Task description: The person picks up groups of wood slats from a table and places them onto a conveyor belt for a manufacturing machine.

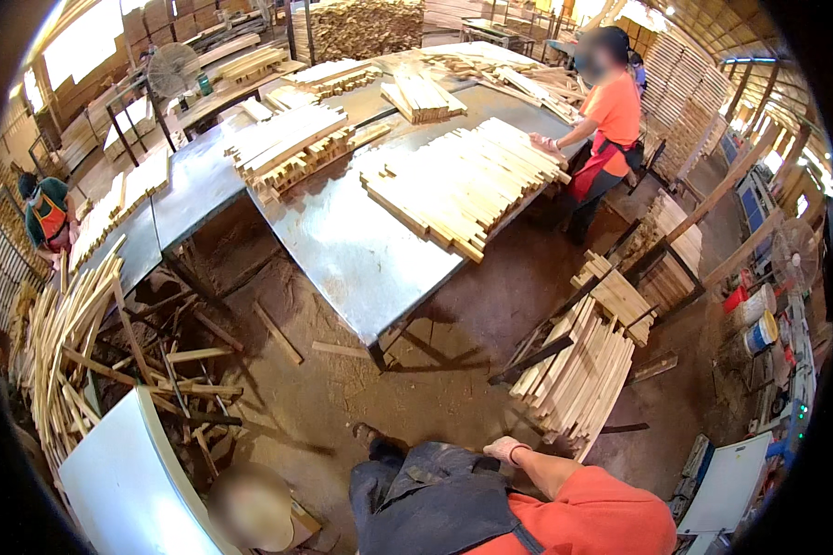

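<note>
My right hand [506,450], in a pale glove, is beside the dark apron [435,504] over my legs. Its fingers look loosely bent and apart, with nothing visible in them. Closest to that hand is a rack of wooden strips [578,375], a short way ahead and to the right. My left hand is outside the picture. In front of me stands a metal-topped table [342,268] with a wide layer of light wooden strips [467,180] on it. A smaller stack of strips [287,143] lies farther left.
At the table's right side, a co-worker in orange [611,116] has a gloved hand at the strips. Another person [46,217] works at far left. Loose sticks [74,342] pile up at left, above a pale panel [130,481]. Several buckets [759,333] stand at right.
</note>
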The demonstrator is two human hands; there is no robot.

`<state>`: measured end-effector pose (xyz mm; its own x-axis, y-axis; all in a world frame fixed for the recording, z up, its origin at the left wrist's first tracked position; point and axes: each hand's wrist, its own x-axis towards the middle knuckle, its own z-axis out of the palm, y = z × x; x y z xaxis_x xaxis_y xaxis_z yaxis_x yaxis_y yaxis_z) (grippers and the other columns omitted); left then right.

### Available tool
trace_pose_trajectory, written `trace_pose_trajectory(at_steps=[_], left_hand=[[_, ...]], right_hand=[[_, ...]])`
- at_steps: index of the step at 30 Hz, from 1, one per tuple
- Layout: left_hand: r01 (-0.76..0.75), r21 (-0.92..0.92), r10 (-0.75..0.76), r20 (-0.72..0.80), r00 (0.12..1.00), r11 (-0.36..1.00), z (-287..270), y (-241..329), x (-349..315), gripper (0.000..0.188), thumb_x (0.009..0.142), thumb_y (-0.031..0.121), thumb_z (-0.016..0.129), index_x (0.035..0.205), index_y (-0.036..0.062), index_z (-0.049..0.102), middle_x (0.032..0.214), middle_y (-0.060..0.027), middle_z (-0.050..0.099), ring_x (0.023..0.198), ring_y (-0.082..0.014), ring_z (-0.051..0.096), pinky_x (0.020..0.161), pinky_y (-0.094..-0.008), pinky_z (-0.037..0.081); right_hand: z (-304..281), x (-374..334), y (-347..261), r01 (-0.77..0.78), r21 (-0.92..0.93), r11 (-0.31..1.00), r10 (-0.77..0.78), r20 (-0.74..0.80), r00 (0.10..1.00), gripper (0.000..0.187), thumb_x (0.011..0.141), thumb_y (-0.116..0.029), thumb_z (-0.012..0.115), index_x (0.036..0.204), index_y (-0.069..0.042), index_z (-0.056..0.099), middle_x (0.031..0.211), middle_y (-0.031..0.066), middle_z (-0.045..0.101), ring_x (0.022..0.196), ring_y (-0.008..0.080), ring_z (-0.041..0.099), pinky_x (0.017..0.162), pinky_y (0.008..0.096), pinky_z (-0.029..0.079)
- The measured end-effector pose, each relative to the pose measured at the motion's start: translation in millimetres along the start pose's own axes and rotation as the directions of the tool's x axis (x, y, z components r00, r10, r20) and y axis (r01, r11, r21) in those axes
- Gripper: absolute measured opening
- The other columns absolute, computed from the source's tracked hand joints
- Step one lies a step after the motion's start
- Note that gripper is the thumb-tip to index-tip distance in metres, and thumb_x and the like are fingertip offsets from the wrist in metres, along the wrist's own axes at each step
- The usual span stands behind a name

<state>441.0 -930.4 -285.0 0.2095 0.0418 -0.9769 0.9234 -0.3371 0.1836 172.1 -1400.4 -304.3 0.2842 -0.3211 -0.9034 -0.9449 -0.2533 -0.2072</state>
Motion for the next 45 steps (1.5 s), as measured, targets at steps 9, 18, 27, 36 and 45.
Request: trace_pose_trajectory(at_steps=[9, 18, 27, 36, 45], left_hand=[[-0.324, 0.03, 0.325, -0.022, 0.946, 0.946, 18, 307, 61, 0.028, 0.102, 0.038, 0.064, 0.092, 0.0111, 0.062, 0.077, -0.0035, 0.056, 0.062, -0.0201, 0.053, 0.055, -0.0362, 0.043], [-0.503, 0.181, 0.468, 0.204, 0.86, 0.845, 221, 488, -93, 0.026, 0.108, 0.034, 0.062, 0.101, 0.0092, 0.06, 0.086, -0.0013, 0.056, 0.073, -0.0179, 0.05, 0.07, -0.0366, 0.047], [-0.309, 0.204, 0.279, 0.162, 0.947, 0.929, 359, 478, -43, 0.018, 0.103, 0.025, 0.069, 0.108, 0.0094, 0.062, 0.088, -0.006, 0.062, 0.076, -0.0214, 0.063, 0.068, -0.0367, 0.053], [-0.585, 0.65, 0.488, 0.353, 0.798, 0.486, 539, 603, -29, 0.049, 0.105, 0.033, 0.061, 0.132, -0.0076, 0.067, 0.124, -0.0183, 0.072, 0.112, -0.0268, 0.068, 0.101, -0.0402, 0.054], [-0.73, 0.669, 0.747, 0.413, 0.521, 0.139, 708, 693, -33, 0.052, 0.106, 0.03, 0.059, 0.143, -0.0061, 0.059, 0.145, -0.0291, 0.062, 0.132, -0.0412, 0.06, 0.112, -0.0444, 0.047]], right_hand=[[-187, 10, -177, 0.248, -0.293, 0.923, -0.351, -0.382, 0.855, 0.038, 0.103, -0.028, 0.054, 0.124, -0.003, 0.073, 0.13, 0.0265, 0.071, 0.127, 0.0418, 0.065, 0.106, 0.0466, 0.053], [-362, 66, -177, 0.25, 0.484, 0.839, 0.086, -0.571, 0.816, 0.074, 0.1, -0.042, 0.062, 0.148, 0.014, 0.052, 0.15, 0.0313, 0.059, 0.143, 0.0393, 0.055, 0.12, 0.0394, 0.041], [-627, 212, -127, 0.472, 0.546, 0.692, 0.281, -0.806, 0.521, 0.093, 0.092, -0.044, 0.073, 0.162, 0.005, 0.036, 0.156, 0.0332, 0.052, 0.144, 0.0425, 0.053, 0.12, 0.0417, 0.042], [-813, 305, -86, 0.457, 0.549, 0.7, 0.423, -0.834, 0.353, 0.089, 0.093, -0.046, 0.071, 0.165, -0.004, 0.037, 0.161, 0.0273, 0.049, 0.147, 0.0415, 0.05, 0.121, 0.0429, 0.04], [-826, 296, -76, 0.442, 0.6, 0.667, 0.387, -0.786, 0.482, 0.064, 0.1, -0.042, 0.07, 0.142, 0.005, 0.061, 0.134, 0.0244, 0.068, 0.121, 0.0353, 0.067, 0.11, 0.0381, 0.05]])
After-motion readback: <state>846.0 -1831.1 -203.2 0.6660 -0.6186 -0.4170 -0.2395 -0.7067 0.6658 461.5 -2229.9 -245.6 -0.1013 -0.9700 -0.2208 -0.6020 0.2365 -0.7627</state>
